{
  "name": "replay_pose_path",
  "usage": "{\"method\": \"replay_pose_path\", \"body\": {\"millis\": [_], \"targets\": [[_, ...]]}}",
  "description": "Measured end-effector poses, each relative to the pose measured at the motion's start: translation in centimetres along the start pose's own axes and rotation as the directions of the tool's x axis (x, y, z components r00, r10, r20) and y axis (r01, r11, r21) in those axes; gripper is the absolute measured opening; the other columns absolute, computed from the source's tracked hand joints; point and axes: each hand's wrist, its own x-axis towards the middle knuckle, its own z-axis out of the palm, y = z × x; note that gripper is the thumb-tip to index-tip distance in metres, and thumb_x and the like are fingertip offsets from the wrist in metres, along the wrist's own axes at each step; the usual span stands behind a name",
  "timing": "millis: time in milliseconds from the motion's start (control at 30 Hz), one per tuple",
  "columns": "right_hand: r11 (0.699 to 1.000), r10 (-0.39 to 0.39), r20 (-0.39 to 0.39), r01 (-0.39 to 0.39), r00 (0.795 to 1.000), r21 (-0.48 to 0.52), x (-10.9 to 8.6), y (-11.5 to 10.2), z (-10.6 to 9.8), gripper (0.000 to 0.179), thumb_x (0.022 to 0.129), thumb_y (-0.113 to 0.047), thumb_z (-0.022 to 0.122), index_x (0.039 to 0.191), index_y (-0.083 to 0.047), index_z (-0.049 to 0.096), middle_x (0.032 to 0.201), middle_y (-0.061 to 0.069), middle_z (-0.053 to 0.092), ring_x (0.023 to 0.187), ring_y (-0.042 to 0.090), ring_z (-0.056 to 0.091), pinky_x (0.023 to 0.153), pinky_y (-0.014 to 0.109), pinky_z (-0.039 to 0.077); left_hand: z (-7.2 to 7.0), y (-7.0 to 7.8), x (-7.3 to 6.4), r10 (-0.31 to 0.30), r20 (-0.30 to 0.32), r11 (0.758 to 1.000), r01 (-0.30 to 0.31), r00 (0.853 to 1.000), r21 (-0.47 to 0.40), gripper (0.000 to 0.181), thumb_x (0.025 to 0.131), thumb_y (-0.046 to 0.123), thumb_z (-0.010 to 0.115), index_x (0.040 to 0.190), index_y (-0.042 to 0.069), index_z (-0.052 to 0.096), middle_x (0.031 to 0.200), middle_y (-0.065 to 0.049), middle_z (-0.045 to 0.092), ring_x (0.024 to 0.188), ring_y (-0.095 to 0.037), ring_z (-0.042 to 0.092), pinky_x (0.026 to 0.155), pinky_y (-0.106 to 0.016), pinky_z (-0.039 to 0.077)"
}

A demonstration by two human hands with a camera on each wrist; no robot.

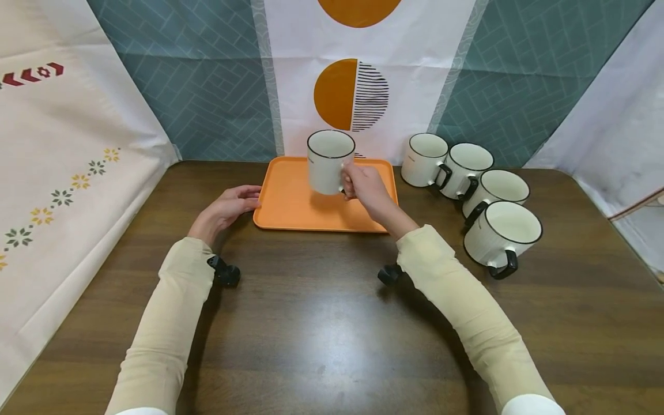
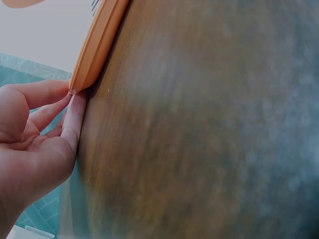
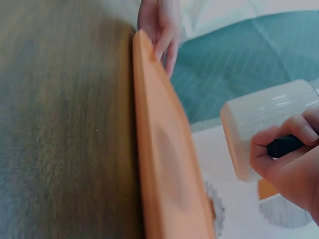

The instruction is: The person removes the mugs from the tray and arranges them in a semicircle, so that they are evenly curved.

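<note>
My right hand [image 1: 365,185] grips the black handle of a white mug [image 1: 327,168] with a dark rim. The mug hangs upright over the orange tray [image 1: 290,216], apart from it in the right wrist view, with a faint shadow below. Most of the handle is hidden by my fingers. At the tray's left edge, my left hand [image 1: 228,208] pinches the rim between thumb and fingers; the left wrist view shows the thumb [image 2: 75,117] low by the table and the index finger on the other side of the rim.
Several matching white mugs [image 1: 510,222] with black handles stand upright in a slanting row right of the tray. The brown wooden table [image 1: 311,323] extends in front. A patterned cloth [image 1: 207,69] hangs behind it, and pale cloths hang at both sides.
</note>
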Motion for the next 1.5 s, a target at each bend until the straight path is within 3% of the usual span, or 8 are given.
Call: {"method": "replay_pose_path", "body": {"millis": [233,400,767,1067,1500], "targets": [[0.998,-0.055,0.029,0.054,0.998,0.025,-2.4,-1.8,-1.1,0.04,0.106,-0.024,0.036,0.071,-0.004,0.036,0.06,0.004,0.029,0.054,0.016,0.03,0.063,0.032,0.044,-0.2,-0.3,0.2,0.011,0.001,1.0,-0.011,1.0,0.007,0.054,0.1,0.003,0.049,0.149,-0.005,0.027,0.144,-0.023,0.036,0.122,-0.026,0.044,0.109,-0.038,0.033],[0.999,-0.041,0.014,0.041,0.999,0.001,-4.3,-1.9,-2.3,0.04,0.105,-0.024,0.036,0.072,-0.003,0.037,0.059,0.003,0.029,0.052,0.014,0.03,0.067,0.033,0.046,-0.2,-0.3,0.3,0.002,-0.006,1.0,-0.002,1.0,0.015,0.053,0.1,0.002,0.049,0.148,-0.004,0.028,0.143,-0.022,0.037,0.122,-0.026,0.045,0.108,-0.037,0.034],[0.999,0.005,-0.003,-0.005,1.0,-0.041,-8.4,-0.7,-5.1,0.038,0.106,-0.024,0.035,0.075,-0.001,0.039,0.063,0.004,0.036,0.061,0.016,0.039,0.069,0.037,0.047,0.0,-0.1,0.1,0.005,-0.006,1.0,-0.005,1.0,0.029,0.055,0.099,0.003,0.051,0.148,-0.005,0.027,0.142,-0.024,0.037,0.118,-0.023,0.047,0.108,-0.037,0.035],[1.0,0.0,-0.014,0.001,1.0,0.017,-11.7,0.2,-7.4,0.037,0.106,-0.02,0.033,0.075,-0.001,0.037,0.062,0.003,0.033,0.059,0.017,0.036,0.068,0.03,0.047,-0.1,-0.1,0.2,0.002,-0.008,1.0,-0.001,1.0,0.016,0.056,0.099,0.001,0.05,0.149,-0.005,0.025,0.143,-0.024,0.035,0.119,-0.024,0.046,0.108,-0.037,0.033],[0.999,0.013,-0.023,-0.014,1.0,-0.029,-14.6,1.7,-10.4,0.04,0.108,-0.024,0.03,0.077,0.0,0.037,0.063,0.003,0.034,0.06,0.02,0.037,0.069,0.028,0.047,0.0,0.1,0.1,-0.004,-0.003,1.0,0.004,1.0,0.008,0.055,0.099,0.001,0.049,0.149,-0.005,0.026,0.144,-0.024,0.035,0.121,-0.025,0.045,0.108,-0.037,0.034]]}}
